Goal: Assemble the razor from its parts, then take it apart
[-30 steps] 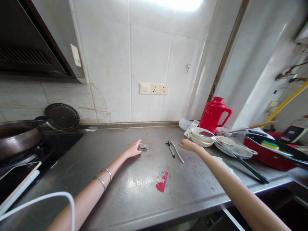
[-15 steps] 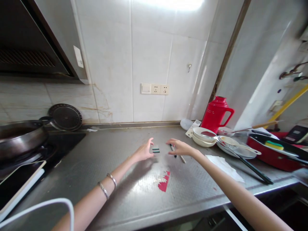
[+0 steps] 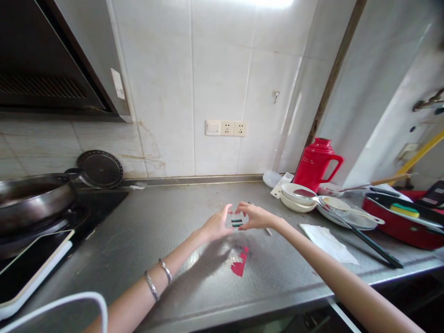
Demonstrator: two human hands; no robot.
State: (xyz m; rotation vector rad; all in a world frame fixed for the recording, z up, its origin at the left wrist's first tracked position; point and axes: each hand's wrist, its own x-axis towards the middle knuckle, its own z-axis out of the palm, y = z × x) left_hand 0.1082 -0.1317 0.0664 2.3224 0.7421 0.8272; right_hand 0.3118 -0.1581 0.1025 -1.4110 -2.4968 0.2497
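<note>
Two short dark green bars (image 3: pixel 236 223), one above the other, show between my hands; they seem to belong to a clear piece whose outline I cannot make out. My left hand (image 3: pixel 219 224) curves around its left side, fingers above and thumb below. On the right side, my right hand (image 3: pixel 255 217) bends its fingers and thumb in to the bars' ends. Both hands are over the metal counter (image 3: pixel 166 222). Behind my right hand a thin pen-like stick (image 3: pixel 268 231) lies mostly hidden. A torn red patch (image 3: pixel 239 264) is nearer me on the counter.
On the left are a pan (image 3: pixel 31 196) on the stove and a white-edged tablet-like device (image 3: pixel 34 273) with a cable. To the right stand a red thermos (image 3: pixel 314 164), stacked bowls (image 3: pixel 296 203), a white tissue (image 3: pixel 329 243), chopsticks (image 3: pixel 374 249) and a red pan (image 3: pixel 398 226).
My right hand has moved left and closed in on the bars. My left hand and the bars have shifted slightly right together. The dark pen beside the stick is now hidden.
</note>
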